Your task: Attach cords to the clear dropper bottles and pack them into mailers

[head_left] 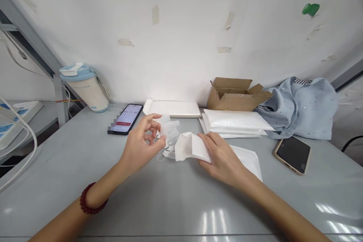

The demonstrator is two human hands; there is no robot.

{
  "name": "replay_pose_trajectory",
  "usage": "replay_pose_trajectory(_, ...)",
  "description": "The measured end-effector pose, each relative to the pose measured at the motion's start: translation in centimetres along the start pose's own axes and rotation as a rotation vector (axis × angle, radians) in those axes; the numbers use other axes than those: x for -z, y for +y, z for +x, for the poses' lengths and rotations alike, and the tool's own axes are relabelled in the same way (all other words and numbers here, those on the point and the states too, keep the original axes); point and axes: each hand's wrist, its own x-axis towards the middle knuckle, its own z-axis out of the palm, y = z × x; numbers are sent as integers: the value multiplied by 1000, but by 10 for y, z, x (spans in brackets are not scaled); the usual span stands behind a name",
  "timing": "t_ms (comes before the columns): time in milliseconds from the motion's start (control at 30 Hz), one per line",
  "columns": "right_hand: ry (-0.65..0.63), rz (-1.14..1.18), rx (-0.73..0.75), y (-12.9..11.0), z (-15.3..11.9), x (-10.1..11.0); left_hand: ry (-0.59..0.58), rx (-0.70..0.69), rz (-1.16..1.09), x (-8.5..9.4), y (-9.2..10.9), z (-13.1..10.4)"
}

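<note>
My right hand (218, 155) grips a white padded envelope (200, 148), fingers on top and thumb below. Its open end and flap face left, towards my other hand. White padded material (249, 160) also shows beyond the right wrist; I cannot tell if it is the same envelope. My left hand (144, 136), with a dark red beaded bracelet (92, 198) on the wrist, has its thumb and index finger curved and apart. Its fingertips are beside a small heap of translucent white strip-like pieces (171, 130). Several small pieces and a thin loop lie under them, too small to name.
Behind stand a stack of white envelopes (184, 109), padded envelopes (235, 121) and an open cardboard box (232, 98). At left are a tumbler (87, 90) and a phone (126, 119) showing a timer. Right: a blue cloth bag (309, 106) and another phone (293, 155).
</note>
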Motion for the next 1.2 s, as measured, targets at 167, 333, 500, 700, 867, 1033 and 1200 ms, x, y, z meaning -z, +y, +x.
replay_pose_trajectory(167, -10, -8, 12, 0, 0, -2, -96, -49, -319, -7, -1, -10)
replay_pose_trajectory(333, 9, 20, 19, -2, -1, -1, -131, -21, -173, -23, -6, -20)
replay_pose_trajectory(500, 36, 13, -7, -2, -1, 0, -101, -260, 36, -32, -13, -24)
replay_pose_trajectory(700, 45, 14, -18, -3, -1, 1, -57, -204, 123, -25, -13, -15)
replay_pose_trajectory(867, 97, 17, -28, -1, -2, 0, -92, -233, 70, -29, -12, -18)
replay_pose_trajectory(1033, 96, 10, 41, -3, -3, -3, -201, -420, 193, -35, -10, -26)
replay_pose_trajectory(1200, -56, 40, 91, -16, -6, -9, -595, -326, 374, -30, 2, -28)
